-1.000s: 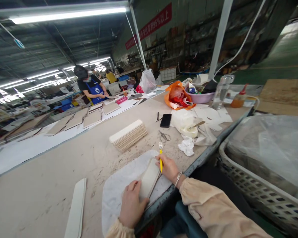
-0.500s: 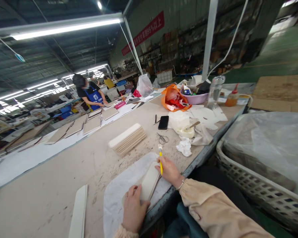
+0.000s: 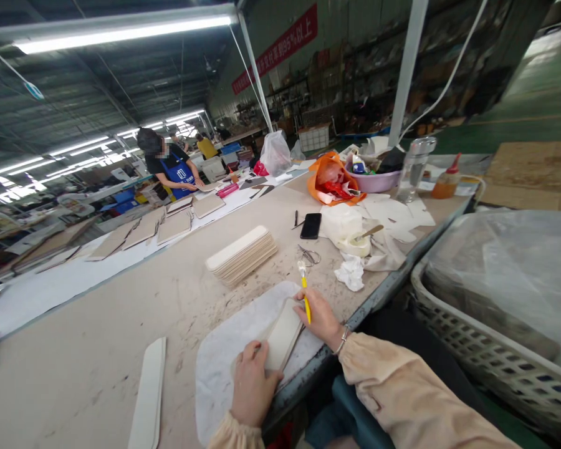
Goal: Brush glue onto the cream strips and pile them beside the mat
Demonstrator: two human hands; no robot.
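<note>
A long off-white strip (image 3: 283, 337), seemingly several stacked pieces with rounded ends, lies on a translucent white sheet (image 3: 215, 355) near the table's edge. My left hand (image 3: 253, 380) grips the near end of the strip, thumb on one side and fingers on the other. Between the fingers of my right hand (image 3: 321, 317) is a yellow-handled brush (image 3: 306, 305), its white-coated tip pointing away from me. That hand also rests at the strip's far end. Beyond the sheet stands a neat stack of similar strips (image 3: 243, 252); more strips (image 3: 149, 393) lie at the left.
Scissors (image 3: 310, 256), a phone (image 3: 311, 226), crumpled tissue (image 3: 350, 272) and a bag-lined tub of white paste (image 3: 358, 244) lie ahead. Behind them are an orange bag (image 3: 330, 171), a purple basin (image 3: 378, 182) and a bottle (image 3: 416, 168). A plastic basket (image 3: 486, 355) stands right. A co-worker (image 3: 172, 168) works opposite.
The camera view has shifted slightly. Both hands keep their hold on the strip and the brush, and the brush has tilted a little.
</note>
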